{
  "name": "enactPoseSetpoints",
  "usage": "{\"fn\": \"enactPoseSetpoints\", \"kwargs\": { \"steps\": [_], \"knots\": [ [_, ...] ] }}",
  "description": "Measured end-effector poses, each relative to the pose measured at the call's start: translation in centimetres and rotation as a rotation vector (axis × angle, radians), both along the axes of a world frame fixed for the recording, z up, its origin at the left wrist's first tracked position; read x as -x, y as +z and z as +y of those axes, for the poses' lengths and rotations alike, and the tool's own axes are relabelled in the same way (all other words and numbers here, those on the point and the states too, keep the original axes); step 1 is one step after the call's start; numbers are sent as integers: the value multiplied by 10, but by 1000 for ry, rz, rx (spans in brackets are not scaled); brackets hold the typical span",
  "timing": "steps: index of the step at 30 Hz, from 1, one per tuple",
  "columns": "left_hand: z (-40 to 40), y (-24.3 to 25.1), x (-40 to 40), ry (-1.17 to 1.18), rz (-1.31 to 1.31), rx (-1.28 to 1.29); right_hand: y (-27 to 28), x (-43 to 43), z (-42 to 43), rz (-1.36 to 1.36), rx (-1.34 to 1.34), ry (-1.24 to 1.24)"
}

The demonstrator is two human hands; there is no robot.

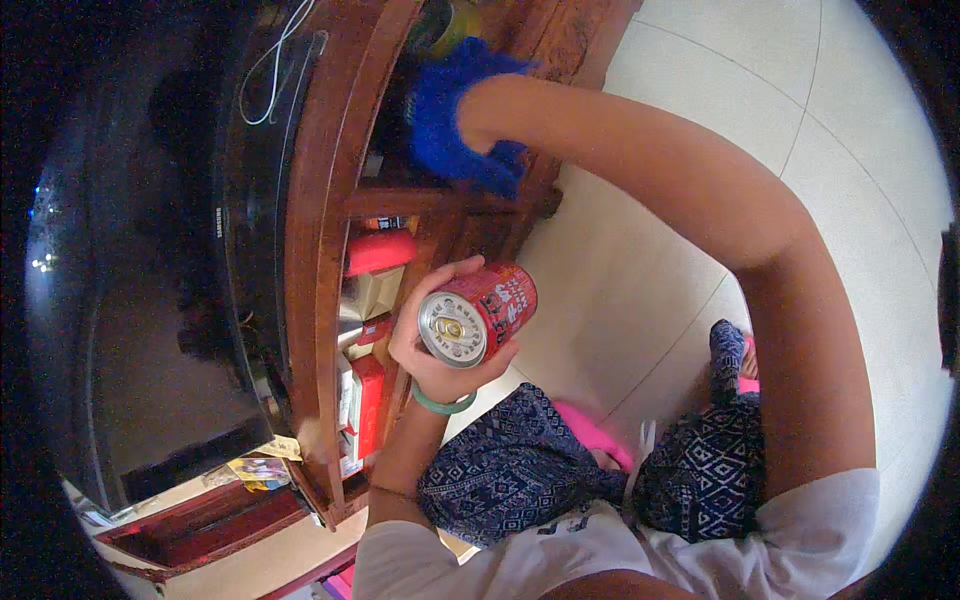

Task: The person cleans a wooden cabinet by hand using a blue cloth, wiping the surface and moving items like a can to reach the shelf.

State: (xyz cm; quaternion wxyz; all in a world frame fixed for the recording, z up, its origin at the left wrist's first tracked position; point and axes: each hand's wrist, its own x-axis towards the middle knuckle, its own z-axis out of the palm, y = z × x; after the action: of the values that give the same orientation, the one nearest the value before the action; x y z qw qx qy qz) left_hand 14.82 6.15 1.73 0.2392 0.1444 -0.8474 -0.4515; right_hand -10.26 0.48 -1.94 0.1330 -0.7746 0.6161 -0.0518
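My left hand [420, 352], with a green bangle at the wrist, is wrapped around a red drink can [504, 309]. The can tilts so its silver lid and closed pull tab face me, and its side bears writing. My right arm reaches forward to an open compartment of a dark wooden cabinet [319, 225]. There my right hand [480, 124] has a blue cloth [442, 127] bunched around it; the fingers are hidden under the cloth. Just beyond the cloth, a yellow-green rounded object [455, 26] shows, partly covered.
A black Samsung television [172, 315] stands on the cabinet, with a white cable [275, 82] over it. The nearer compartment holds a bright red object [381, 251] and several boxes, including a red box [369, 405]. Pale floor tiles [600, 285] lie right of the cabinet.
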Motion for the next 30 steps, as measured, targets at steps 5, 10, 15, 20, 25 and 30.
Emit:
{"fn": "enactPoseSetpoints", "kwargs": {
  "steps": [5,10,15,20,25,30],
  "knots": [
    [4,2,9,66,22,-100,-3,6,41,-273,308,-248],
    [4,11,23,114,14,35,-5,-17,11,-395,477,-415],
    [9,15,55,206,52,-33,-2,-16,-10,-455,394,-613],
    [-3,12,88,326,132,-29,6,-11,17,-546,362,-792],
    [-11,-2,120,358,192,76,-29,18,56,-191,826,-358],
    [-58,-45,133,486,259,134,-65,46,23,-52,960,-461]
  ]
}}
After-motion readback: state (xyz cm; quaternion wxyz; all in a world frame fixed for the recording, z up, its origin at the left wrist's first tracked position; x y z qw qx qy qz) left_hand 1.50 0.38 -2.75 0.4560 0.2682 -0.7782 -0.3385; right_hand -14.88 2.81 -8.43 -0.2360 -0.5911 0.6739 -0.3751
